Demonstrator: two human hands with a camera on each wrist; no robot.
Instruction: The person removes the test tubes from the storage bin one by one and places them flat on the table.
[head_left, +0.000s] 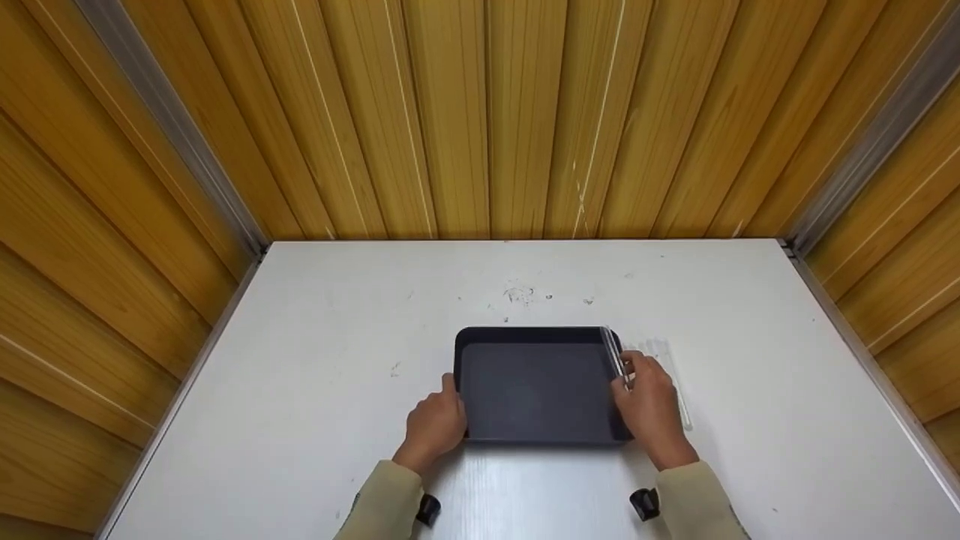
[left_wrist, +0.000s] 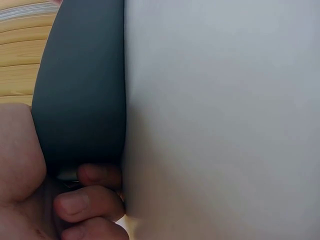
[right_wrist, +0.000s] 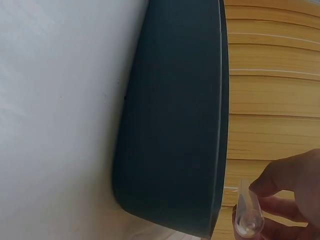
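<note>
A dark shallow rectangular tray stands on the white table. My left hand grips its left side near the front corner; in the left wrist view the fingers curl beside the tray's end wall. At the tray's right side, my right hand pinches a clear test tube between thumb and fingers. The tube slants over the right rim, and its rounded end points toward the right wrist camera. Several more clear tubes lie on the table just right of the tray, partly hidden behind my right hand.
The white table bears small dark scuffs beyond the tray. Wood-patterned panels close off the back and both sides, with grey metal posts at the corners. A dark wrist strap piece shows at each sleeve.
</note>
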